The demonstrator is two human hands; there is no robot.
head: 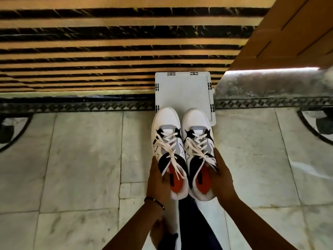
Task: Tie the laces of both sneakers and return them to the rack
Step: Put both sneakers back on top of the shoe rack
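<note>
We carry both sneakers, left hand (158, 179) clamping the left sneaker (168, 152), right hand (222, 175) the right sneaker (199, 150); next, lower them onto the white rack (182, 91).

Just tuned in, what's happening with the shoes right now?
A person is holding a pair of white, black and grey sneakers side by side, seen from above. The left hand grips the left sneaker at its heel end, and the right hand grips the right sneaker the same way. The laces on both look tied. The toes are over a white plastic rack standing on the marble floor beside the stairs.
</note>
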